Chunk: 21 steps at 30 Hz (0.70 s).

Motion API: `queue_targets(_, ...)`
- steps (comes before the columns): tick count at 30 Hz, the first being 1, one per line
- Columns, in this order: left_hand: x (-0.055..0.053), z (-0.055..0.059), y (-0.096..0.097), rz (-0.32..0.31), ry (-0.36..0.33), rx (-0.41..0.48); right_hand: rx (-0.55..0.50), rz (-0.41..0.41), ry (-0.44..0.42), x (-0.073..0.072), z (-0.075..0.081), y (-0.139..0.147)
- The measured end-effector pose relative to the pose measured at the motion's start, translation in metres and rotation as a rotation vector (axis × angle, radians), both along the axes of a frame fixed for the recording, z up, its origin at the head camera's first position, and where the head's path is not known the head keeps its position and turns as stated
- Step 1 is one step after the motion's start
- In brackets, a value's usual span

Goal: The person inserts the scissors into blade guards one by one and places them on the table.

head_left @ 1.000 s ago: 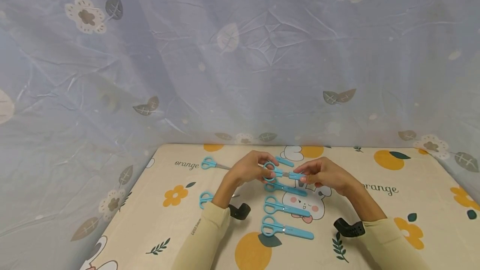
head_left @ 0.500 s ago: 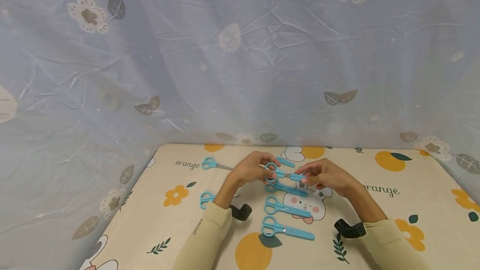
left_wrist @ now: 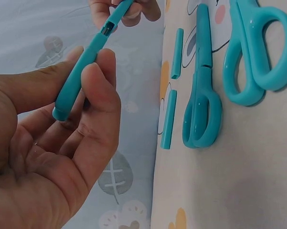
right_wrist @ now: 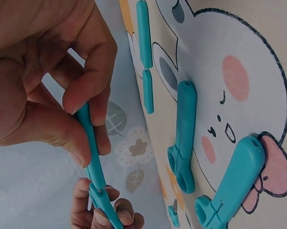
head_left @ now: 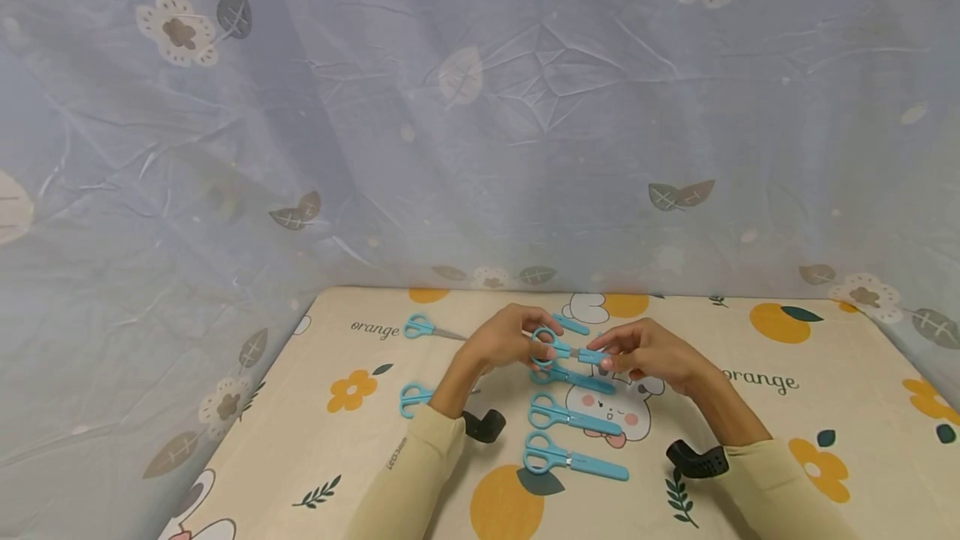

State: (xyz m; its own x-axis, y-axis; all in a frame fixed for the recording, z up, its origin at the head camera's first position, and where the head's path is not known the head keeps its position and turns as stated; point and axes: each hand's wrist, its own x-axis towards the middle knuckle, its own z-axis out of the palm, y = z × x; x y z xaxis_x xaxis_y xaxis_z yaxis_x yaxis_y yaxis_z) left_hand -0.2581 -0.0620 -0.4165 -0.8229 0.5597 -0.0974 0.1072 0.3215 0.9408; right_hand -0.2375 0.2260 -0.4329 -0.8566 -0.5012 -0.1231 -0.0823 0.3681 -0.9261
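Scissors [left_wrist: 88,56] have edged deeper into their sheath [right_wrist: 94,148] above the worktop [head_left: 637,515], left fingers [left_wrist: 103,90] pinching handle, right fingers [right_wrist: 88,88] the sheath; a skewed push could jam the blades [head_left: 574,352].

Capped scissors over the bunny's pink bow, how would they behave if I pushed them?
The capped scissors would probably slide rather than roll, lying flat with wide handles. They look stiff, given the straight sheath. Their shiny surface may be slippery.
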Motion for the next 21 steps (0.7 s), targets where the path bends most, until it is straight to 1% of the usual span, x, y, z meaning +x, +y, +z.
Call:
queue_targets(5, 0.0003, -0.0027, 0.0007, 0.000, -0.035, 0.019, 0.002, -0.003, 0.017, -0.0007, -0.0009, -0.0011)
queue_targets(8, 0.0004, -0.0037, 0.0009, 0.004, -0.045, 0.024, 0.010, -0.004, 0.028, -0.0013, -0.0014, -0.0013)
queue_targets(16, -0.0012, -0.0054, 0.0032, 0.010, -0.019, 0.013, 0.022, -0.010, 0.021, -0.0011, -0.0005, -0.0011)
queue_targets(21, -0.0006, -0.0048, 0.0047, 0.007, -0.017, 0.013, 0.021, -0.007, 0.009, -0.0010, -0.0005, -0.0006)
